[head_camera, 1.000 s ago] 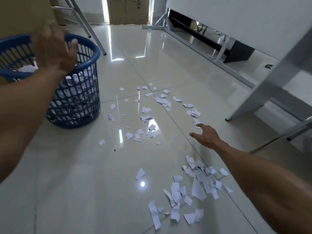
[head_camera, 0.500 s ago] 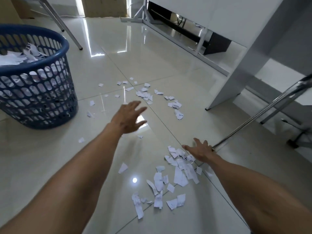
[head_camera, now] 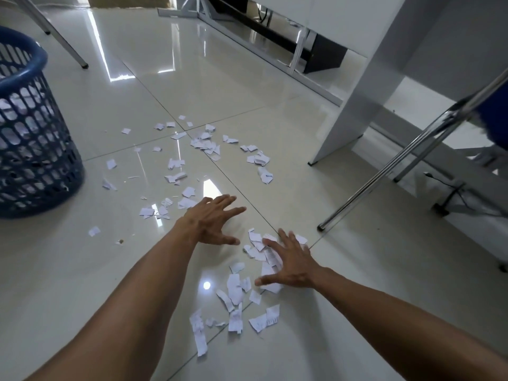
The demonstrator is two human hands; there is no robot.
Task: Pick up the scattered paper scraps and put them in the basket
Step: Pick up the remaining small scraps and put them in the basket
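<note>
White paper scraps lie scattered over the glossy tiled floor: a near cluster (head_camera: 236, 291) in front of me and a farther spread (head_camera: 204, 145) beyond. A blue perforated basket (head_camera: 35, 171) stands at the left edge, with scraps showing through its holes. My left hand (head_camera: 213, 220) hovers with spread fingers just beyond the near cluster, holding nothing. My right hand (head_camera: 290, 261) is spread over the right part of that cluster, fingers straight, with scraps under its fingers.
A white desk panel (head_camera: 357, 105) stands on the right. A chrome chair leg (head_camera: 384, 174) slants down to the floor near my right hand. A thin metal leg (head_camera: 63, 42) lands behind the basket. Black cables (head_camera: 450, 193) lie at far right.
My left hand has come down from the basket to the floor beside my right. My right hand has drawn back onto the near cluster. The view has dropped closer to the floor.
</note>
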